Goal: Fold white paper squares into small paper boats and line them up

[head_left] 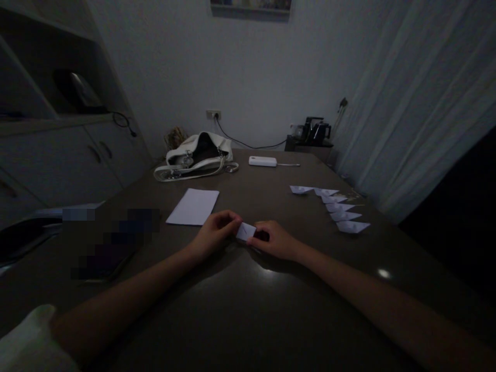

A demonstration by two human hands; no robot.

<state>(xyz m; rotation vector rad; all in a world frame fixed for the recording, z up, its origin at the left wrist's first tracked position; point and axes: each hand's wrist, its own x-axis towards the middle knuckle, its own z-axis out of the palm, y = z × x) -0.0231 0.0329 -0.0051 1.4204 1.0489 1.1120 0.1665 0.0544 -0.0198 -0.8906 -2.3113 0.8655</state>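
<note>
Both of my hands meet over the middle of a dark table (248, 305). Between them is a small folded piece of white paper (246, 231). My left hand (215, 232) pinches its left edge with closed fingers. My right hand (277, 240) grips its right side, fingers curled around it. The paper sits just above or on the tabletop; I cannot tell which. A flat white sheet of paper (194, 206) lies just beyond my left hand.
Several folded white paper boats (341, 207) lie in a row at the right. At the far end of the table sit a white handbag (197, 155) and a white power bank (262, 161) with a cable. Cabinets stand left, a curtain right.
</note>
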